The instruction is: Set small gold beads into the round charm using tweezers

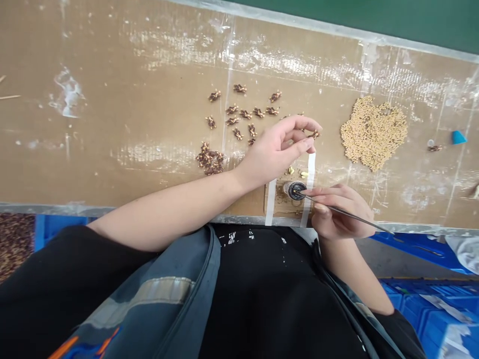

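My left hand [275,149] is closed in a pinch on a small brown-and-gold piece [314,134], held above the table. My right hand [339,209] grips a thin metal tool [348,213] like a pen, its tip at a small round pot with a dark top [297,190]. Just beyond the pot are small yellow bits [304,174]. Several more brown-and-gold pieces [245,114] lie spread out on the brown table, left of and beyond my left hand. A denser pile of brown pieces [210,159] sits beyond my left forearm.
A wide heap of small tan pieces [374,132] lies to the right on the table [142,104]. Farther right are a blue object [458,137] and a small brown piece [434,148]. White tape strips [271,202] flank the pot. Blue crates [426,311] stand below the table edge.
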`<state>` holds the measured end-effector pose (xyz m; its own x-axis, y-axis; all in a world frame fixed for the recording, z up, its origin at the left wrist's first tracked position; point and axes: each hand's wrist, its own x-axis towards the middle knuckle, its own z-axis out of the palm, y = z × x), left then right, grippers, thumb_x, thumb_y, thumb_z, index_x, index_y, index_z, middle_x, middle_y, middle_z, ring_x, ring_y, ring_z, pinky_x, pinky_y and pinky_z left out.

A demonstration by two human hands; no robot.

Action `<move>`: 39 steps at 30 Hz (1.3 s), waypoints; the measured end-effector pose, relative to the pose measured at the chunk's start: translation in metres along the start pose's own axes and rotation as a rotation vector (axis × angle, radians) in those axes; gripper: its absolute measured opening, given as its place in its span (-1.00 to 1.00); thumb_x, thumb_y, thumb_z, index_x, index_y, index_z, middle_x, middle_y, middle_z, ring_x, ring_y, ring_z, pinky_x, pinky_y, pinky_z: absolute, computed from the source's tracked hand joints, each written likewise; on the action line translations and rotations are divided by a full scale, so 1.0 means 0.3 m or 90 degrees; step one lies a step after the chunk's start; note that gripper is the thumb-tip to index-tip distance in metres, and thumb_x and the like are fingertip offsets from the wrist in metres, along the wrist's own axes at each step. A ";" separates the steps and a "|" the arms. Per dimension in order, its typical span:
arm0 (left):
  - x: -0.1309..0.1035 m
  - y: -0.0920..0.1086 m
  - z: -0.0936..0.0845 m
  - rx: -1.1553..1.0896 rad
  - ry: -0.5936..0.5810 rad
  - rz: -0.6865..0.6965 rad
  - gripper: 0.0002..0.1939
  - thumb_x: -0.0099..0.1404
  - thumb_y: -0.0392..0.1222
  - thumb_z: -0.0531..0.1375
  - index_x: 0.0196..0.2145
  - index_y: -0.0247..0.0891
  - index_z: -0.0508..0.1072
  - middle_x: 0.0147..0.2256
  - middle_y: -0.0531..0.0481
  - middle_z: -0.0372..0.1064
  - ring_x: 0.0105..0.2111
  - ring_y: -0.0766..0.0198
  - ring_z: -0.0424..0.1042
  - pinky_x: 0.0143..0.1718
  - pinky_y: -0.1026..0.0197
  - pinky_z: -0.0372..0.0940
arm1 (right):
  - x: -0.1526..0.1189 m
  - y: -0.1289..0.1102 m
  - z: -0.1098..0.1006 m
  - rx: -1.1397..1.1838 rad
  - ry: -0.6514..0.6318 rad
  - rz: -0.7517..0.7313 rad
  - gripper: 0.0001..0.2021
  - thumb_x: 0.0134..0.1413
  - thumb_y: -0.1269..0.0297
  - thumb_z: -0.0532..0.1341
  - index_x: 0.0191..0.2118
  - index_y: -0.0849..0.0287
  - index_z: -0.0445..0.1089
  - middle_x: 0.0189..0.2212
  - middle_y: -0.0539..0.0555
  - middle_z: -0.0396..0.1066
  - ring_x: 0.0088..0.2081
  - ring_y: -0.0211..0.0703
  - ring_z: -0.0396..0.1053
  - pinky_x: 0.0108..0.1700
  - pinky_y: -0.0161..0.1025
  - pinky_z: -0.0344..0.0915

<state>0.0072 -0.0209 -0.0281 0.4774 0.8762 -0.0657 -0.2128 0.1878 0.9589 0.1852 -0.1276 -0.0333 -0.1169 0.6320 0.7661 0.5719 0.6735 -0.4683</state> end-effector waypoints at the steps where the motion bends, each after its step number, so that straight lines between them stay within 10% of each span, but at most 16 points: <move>1: 0.000 -0.003 0.000 0.004 -0.006 0.004 -0.80 0.47 -0.31 0.31 0.04 -0.24 0.59 -0.19 -0.07 0.55 -0.14 0.17 0.61 -0.16 0.17 0.55 | 0.000 0.000 -0.001 -0.001 -0.003 -0.004 -0.96 0.36 0.27 0.39 -0.15 0.08 0.60 -0.37 0.03 0.73 -0.46 -0.11 0.66 -0.48 -0.20 0.42; 28: 0.004 -0.008 0.000 0.002 -0.037 0.044 -0.90 0.44 -0.20 0.35 -0.12 -0.24 0.58 -0.15 -0.02 0.59 -0.05 0.18 0.69 0.04 0.14 0.60 | 0.003 0.017 0.002 0.028 -0.010 0.017 -0.96 0.34 0.23 0.41 -0.15 0.02 0.63 -0.39 -0.01 0.71 -0.49 -0.11 0.62 -0.51 -0.17 0.38; 39: -0.004 -0.007 -0.004 0.034 -0.074 0.014 -0.90 0.44 -0.25 0.34 -0.12 -0.31 0.62 -0.13 -0.14 0.66 -0.10 0.21 0.67 0.01 0.11 0.59 | 0.064 0.084 0.074 0.002 0.295 0.241 -0.77 0.46 -0.02 0.31 -0.21 -0.03 0.52 -0.45 -0.04 0.45 -0.53 -0.17 0.42 -0.51 -0.14 0.33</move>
<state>0.0059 -0.0219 -0.0303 0.5698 0.8217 -0.0145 -0.1807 0.1425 0.9732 0.1793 -0.0899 -0.0402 0.4615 0.5958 0.6573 0.5015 0.4359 -0.7473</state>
